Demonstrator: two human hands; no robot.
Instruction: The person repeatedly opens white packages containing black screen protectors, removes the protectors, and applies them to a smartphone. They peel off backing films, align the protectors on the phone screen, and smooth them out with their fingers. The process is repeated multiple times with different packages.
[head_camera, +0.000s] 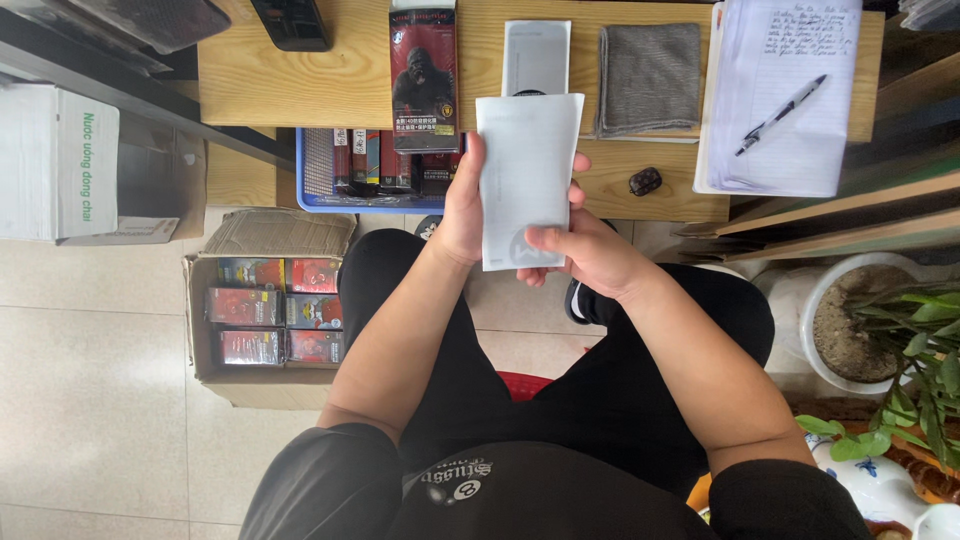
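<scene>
A flat white rectangular sleeve (522, 165) is held upright in front of me, above my lap and just before the wooden table's edge. My left hand (462, 205) grips its left edge with the thumb along the side. My right hand (585, 252) holds its lower right corner, thumb across the front. Behind the sleeve on the table lies a second white flat pack (537, 50). A red-and-black box (423, 75) with an ape picture stands just left of it.
The wooden table (300, 80) also carries a grey folded cloth (650, 78), a notebook with a pen (785, 95), a small dark object (645, 181) and a blue tray of boxes (375, 170). An open cardboard box of red packs (270, 315) sits on the floor left; potted plant (880, 320) right.
</scene>
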